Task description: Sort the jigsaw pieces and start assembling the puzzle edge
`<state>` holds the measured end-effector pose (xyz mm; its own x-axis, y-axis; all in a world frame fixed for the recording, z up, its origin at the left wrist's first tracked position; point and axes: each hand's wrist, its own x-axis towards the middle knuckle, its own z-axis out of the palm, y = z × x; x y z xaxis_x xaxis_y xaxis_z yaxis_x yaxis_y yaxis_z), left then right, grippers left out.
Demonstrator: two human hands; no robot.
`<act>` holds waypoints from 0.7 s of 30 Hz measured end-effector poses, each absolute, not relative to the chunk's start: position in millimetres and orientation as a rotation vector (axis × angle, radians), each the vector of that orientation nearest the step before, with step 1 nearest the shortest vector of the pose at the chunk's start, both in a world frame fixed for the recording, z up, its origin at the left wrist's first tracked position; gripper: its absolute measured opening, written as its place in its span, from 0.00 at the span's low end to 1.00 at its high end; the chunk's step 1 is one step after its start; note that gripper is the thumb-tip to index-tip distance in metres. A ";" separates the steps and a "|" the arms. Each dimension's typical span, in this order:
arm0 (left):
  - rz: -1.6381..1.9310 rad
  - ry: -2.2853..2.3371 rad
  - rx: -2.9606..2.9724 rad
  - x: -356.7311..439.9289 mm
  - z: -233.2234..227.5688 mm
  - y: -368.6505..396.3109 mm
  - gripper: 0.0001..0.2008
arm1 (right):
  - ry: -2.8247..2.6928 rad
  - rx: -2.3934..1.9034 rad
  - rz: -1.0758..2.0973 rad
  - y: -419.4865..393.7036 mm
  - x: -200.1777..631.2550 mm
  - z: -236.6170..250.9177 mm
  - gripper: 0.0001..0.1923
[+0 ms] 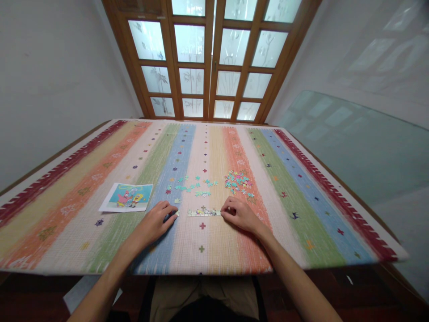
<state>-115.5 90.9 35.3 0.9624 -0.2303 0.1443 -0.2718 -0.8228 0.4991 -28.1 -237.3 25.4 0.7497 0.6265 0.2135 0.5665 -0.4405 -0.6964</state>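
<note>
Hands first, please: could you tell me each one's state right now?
Left hand: fingers on a small jigsaw piece, grip unclear.
Right hand: fingers touching the joined pale puzzle strip.

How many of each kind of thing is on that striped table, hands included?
Hands: 2, the left hand and the right hand
Reference picture: 1
Joined strip of puzzle pieces: 1
Groups of loose pieces: 2, the teal scatter and the mixed pile
Total: 6

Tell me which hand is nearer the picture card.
Left. The left hand lies just right of the picture card, apart from it. The right hand is farther right, beyond the joined strip.
</note>
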 end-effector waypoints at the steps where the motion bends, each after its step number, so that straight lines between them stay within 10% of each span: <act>1: 0.102 -0.356 2.576 -115.6 35.2 90.8 0.12 | -0.893 -2.148 0.095 -237.2 -28.1 25.2 0.06; 21: 0.110 -0.313 2.533 -113.1 32.8 91.7 0.12 | -0.901 -2.140 0.074 -237.4 -27.5 23.2 0.06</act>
